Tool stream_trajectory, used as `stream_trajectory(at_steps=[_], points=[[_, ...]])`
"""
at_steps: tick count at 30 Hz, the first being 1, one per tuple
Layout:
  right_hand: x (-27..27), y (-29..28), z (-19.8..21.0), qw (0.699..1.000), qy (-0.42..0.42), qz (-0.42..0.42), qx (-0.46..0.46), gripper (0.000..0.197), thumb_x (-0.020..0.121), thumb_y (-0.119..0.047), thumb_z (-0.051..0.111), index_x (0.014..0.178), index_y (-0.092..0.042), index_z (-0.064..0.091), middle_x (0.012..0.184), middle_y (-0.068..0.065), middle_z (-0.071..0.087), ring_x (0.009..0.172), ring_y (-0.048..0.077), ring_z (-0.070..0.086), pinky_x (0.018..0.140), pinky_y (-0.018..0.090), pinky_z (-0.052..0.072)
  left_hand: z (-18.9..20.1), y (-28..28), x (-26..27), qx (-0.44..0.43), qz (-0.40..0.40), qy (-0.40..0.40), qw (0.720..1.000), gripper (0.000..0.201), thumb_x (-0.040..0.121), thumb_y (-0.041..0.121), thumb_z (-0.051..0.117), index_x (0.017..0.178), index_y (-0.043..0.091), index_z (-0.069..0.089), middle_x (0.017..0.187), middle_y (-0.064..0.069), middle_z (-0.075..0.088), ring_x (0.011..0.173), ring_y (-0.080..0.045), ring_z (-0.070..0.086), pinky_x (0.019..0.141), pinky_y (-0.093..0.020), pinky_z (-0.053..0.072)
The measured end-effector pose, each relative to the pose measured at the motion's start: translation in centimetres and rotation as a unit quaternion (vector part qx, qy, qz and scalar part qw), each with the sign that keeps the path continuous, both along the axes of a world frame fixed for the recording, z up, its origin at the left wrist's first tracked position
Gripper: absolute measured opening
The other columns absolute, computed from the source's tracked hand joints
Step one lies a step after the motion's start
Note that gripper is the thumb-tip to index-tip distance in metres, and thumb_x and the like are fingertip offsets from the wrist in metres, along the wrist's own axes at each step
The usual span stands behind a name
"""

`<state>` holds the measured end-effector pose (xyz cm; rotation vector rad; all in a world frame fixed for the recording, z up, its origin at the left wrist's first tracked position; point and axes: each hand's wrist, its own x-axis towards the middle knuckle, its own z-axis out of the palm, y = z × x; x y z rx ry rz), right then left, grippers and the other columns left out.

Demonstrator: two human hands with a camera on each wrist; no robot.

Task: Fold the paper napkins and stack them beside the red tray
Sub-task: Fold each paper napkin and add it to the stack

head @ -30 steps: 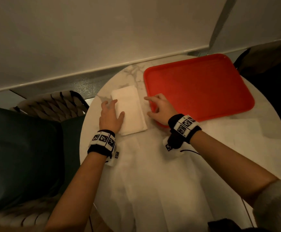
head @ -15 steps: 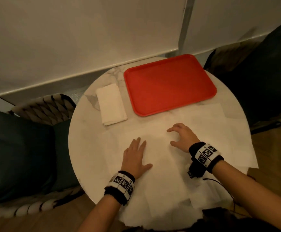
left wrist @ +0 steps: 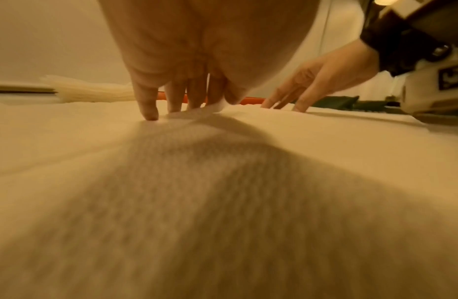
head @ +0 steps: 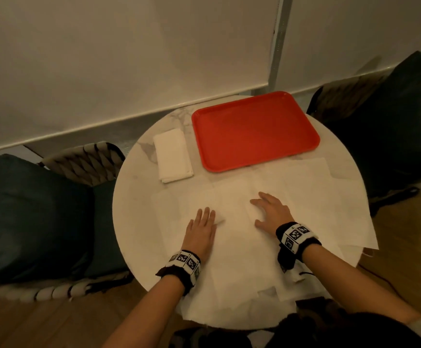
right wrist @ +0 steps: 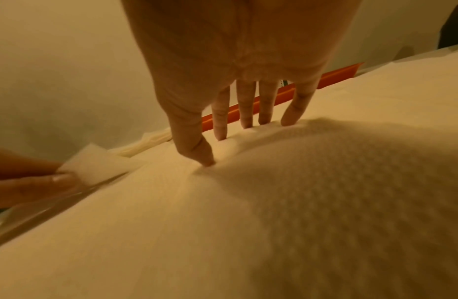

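The red tray (head: 254, 131) lies at the back of the round table, and a stack of folded white napkins (head: 173, 155) sits just left of it. Several unfolded napkins (head: 232, 204) cover the near half of the table. My left hand (head: 200, 229) lies on them, fingers straight. In the right wrist view its thumb and forefinger (right wrist: 43, 182) pinch a raised napkin corner (right wrist: 92, 163). My right hand (head: 270, 210) is spread beside it, its fingertips (right wrist: 291, 119) pressing the paper and holding nothing. The tray edge (right wrist: 335, 77) shows behind them.
The marble table (head: 139, 197) stands against a pale wall. A woven chair with a dark cushion (head: 28, 217) is at its left, another dark cushion (head: 392, 121) at its right. Napkin sheets overhang the table's near and right edges (head: 355, 237).
Both hands left the folded stack and the tray edge and came back to the unfolded napkins near me. In the last half second the left thumb drew in toward the forefinger.
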<state>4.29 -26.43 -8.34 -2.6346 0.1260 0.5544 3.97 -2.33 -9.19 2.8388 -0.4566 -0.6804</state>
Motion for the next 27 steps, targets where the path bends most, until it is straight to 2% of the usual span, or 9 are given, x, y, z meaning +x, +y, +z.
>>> stream_trajectory(at_steps=[4, 7, 10, 12, 14, 16, 19, 24, 27], points=[[0.0, 0.2, 1.2, 0.996, -0.07, 0.047, 0.015, 0.047, 0.088, -0.03, 0.06, 0.133, -0.03, 0.049, 0.158, -0.005, 0.017, 0.139, 0.018, 0.032, 0.111, 0.038, 0.03, 2.4, 0.2, 0.0, -0.04, 0.042, -0.025, 0.998, 0.052, 0.106, 0.033, 0.018, 0.155, 0.021, 0.003, 0.163, 0.001, 0.002, 0.15, -0.02, -0.001, 0.121, -0.04, 0.008], [0.4, 2.1, 3.4, 0.986, -0.105, 0.068, 0.11, 0.04, 0.094, -0.045, 0.05, 0.127, -0.024, 0.058, 0.144, -0.003, 0.044, 0.123, 0.014, 0.051, 0.103, 0.031, 0.041, 4.6, -0.2, -0.7, -0.093, 0.074, -0.076, 0.99, 0.052, 0.105, 0.033, 0.018, 0.155, 0.022, 0.007, 0.162, 0.002, 0.011, 0.149, -0.018, 0.006, 0.121, -0.039, 0.012], [0.9, 5.0, 5.9, 0.935, -0.003, -0.07, 0.347, 0.062, 0.086, -0.066, 0.041, 0.123, -0.02, 0.059, 0.113, 0.002, 0.067, 0.099, 0.015, 0.067, 0.084, 0.031, 0.055, 6.1, -1.0, -2.0, -0.117, 0.066, -0.108, 0.985, 0.051, 0.105, 0.035, 0.018, 0.154, 0.026, 0.01, 0.16, 0.005, 0.018, 0.149, -0.016, 0.012, 0.12, -0.039, 0.014], [1.5, 6.5, 7.1, 0.882, 0.077, -0.146, 0.44, 0.053, 0.089, -0.062, 0.045, 0.118, -0.02, 0.057, 0.098, 0.002, 0.067, 0.086, 0.02, 0.07, 0.065, 0.031, 0.058, 6.5, -1.6, -2.8, -0.139, 0.035, -0.118, 0.982, 0.05, 0.105, 0.036, 0.018, 0.154, 0.029, 0.012, 0.159, 0.005, 0.022, 0.148, -0.016, 0.013, 0.12, -0.039, 0.016], [2.1, 7.6, 7.5, 0.865, 0.113, -0.167, 0.46, 0.04, 0.094, -0.048, 0.049, 0.113, -0.014, 0.059, 0.083, 0.001, 0.063, 0.07, 0.017, 0.065, 0.056, 0.027, 0.053, 6.7, -2.1, -3.4, -0.153, -0.004, -0.118, 0.981, 0.05, 0.104, 0.039, 0.016, 0.153, 0.028, 0.02, 0.158, 0.005, 0.025, 0.148, -0.016, 0.015, 0.119, -0.04, 0.017], [2.6, 8.2, 7.5, 0.87, 0.095, -0.164, 0.455, 0.021, 0.097, -0.026, 0.047, 0.107, -0.014, 0.059, 0.088, 0.006, 0.062, 0.069, 0.016, 0.06, 0.059, 0.026, 0.048, 7.0, -2.2, -3.8, -0.156, -0.037, -0.117, 0.98, 0.051, 0.103, 0.041, 0.018, 0.151, 0.025, 0.026, 0.158, 0.004, 0.025, 0.147, -0.017, 0.015, 0.119, -0.038, 0.015], [3.1, 8.2, 7.8, 0.874, 0.057, -0.152, 0.457, 0.033, 0.093, -0.002, 0.035, 0.11, -0.008, 0.063, 0.097, 0.013, 0.068, 0.083, 0.024, 0.063, 0.075, 0.033, 0.05, 7.2, -1.2, -4.0, -0.22, -0.007, -0.121, 0.968, 0.054, 0.099, 0.053, 0.025, 0.146, 0.028, 0.035, 0.154, 0.008, 0.031, 0.144, -0.01, 0.019, 0.118, -0.032, 0.014], [2.7, 7.2, 10.9, 0.873, 0.025, -0.142, 0.467, 0.032, 0.094, -0.008, 0.039, 0.108, -0.018, 0.067, 0.111, 0.021, 0.066, 0.104, 0.047, 0.058, 0.092, 0.064, 0.041, 6.1, 2.2, -3.2, -0.404, 0.198, -0.19, 0.873, 0.029, 0.099, 0.047, 0.035, 0.126, 0.039, 0.042, 0.131, 0.016, 0.046, 0.127, -0.004, 0.04, 0.11, -0.026, 0.033], [2.4, 5.8, 13.8, 0.85, 0.005, -0.15, 0.506, 0.029, 0.097, -0.009, 0.041, 0.114, -0.016, 0.064, 0.114, 0.007, 0.068, 0.1, 0.027, 0.066, 0.086, 0.042, 0.054, 7.0, 3.1, -1.4, -0.467, 0.29, -0.126, 0.826, 0.034, 0.098, 0.044, 0.04, 0.13, 0.043, 0.031, 0.13, 0.007, 0.048, 0.12, -0.01, 0.048, 0.104, -0.029, 0.039]])
